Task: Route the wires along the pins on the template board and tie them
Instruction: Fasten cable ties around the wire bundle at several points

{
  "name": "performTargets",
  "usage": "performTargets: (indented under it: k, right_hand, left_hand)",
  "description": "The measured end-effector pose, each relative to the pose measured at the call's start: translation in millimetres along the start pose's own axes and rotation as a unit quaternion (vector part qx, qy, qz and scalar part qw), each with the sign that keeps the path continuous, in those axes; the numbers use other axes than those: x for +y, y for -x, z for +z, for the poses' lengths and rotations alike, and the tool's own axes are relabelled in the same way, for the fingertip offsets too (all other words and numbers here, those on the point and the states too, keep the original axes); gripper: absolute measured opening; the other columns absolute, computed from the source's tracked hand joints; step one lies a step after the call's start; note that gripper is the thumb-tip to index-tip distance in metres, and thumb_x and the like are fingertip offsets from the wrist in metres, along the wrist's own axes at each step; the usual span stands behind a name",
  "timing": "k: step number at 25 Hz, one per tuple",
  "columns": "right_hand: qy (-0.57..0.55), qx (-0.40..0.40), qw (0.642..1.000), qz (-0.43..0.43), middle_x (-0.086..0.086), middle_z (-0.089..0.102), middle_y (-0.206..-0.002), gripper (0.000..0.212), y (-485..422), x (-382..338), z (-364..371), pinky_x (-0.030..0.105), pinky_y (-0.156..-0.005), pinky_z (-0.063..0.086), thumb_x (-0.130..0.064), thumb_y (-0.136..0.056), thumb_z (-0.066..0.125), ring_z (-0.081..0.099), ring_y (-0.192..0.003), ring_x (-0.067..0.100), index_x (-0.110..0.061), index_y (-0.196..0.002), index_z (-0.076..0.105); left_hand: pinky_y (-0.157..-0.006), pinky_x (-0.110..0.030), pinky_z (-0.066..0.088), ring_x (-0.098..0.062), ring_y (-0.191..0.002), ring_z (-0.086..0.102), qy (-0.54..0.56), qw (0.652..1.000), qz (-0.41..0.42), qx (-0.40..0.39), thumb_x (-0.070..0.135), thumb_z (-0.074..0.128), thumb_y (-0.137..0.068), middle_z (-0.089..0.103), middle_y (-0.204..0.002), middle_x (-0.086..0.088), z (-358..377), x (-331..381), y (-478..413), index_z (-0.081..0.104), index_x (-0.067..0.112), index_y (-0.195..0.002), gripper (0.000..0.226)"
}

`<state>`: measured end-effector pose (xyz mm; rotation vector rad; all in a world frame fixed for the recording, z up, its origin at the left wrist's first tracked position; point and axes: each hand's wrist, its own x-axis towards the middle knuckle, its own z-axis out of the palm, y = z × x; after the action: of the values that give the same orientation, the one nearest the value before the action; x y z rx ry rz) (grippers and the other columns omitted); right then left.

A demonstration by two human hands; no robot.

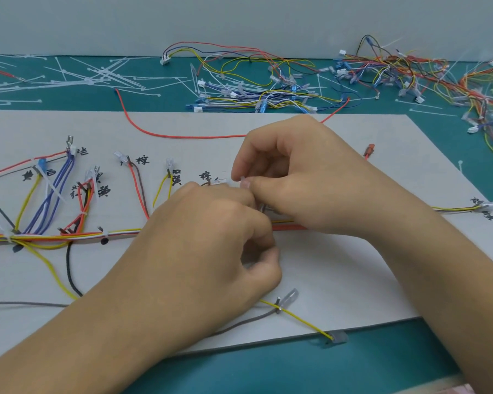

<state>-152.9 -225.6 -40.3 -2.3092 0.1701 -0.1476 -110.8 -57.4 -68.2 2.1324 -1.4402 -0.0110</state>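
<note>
Both hands met over the template board (333, 268), right hand (299, 177) pinching a whitish cable tie (243, 178) end between thumb and forefinger, left hand (211, 245) curled just below it (hold hidden, couldn't tell), the wire bundle (97, 236) running out leftward from under both.

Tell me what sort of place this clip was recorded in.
Most likely a wire-harness assembly bench in a workshop: a template board with handwritten labels and wires routed across it, loose cable ties strewn over the green mat, and heaps of connector-tipped harnesses behind.
</note>
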Motion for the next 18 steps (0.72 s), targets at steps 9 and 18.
performTargets:
  k: [9,18]
  right_hand:
    - [-0.001,-0.002,1.0,-0.003,0.002,0.075,-0.074,0.021,-1.7,0.6,-4.9,0.033,-0.061,0.055,0.002,-0.08,0.065,0.069,-0.066,0.015,-0.017,-0.082,0.074]
    - [0.022,-0.072,0.997,0.006,0.003,0.076,-0.078,0.017,0.6,1.9,-14.1,0.048,-0.072,0.06,-0.001,-0.083,0.067,0.073,-0.076,0.024,-0.017,-0.084,0.073]
  left_hand:
    - [-0.069,-0.046,0.046,-0.021,-0.072,0.055,-0.017,1.0,0.021,0.01,0.023,0.057,-0.084,0.05,-0.081,0.012,-2.2,5.1,-1.8,0.058,0.018,-0.08,0.007]
    - [-0.064,-0.049,0.052,-0.022,-0.059,0.045,0.034,0.994,-0.017,0.101,0.015,0.055,-0.09,0.046,-0.07,0.01,1.4,4.4,-4.3,0.062,0.009,-0.083,0.012]
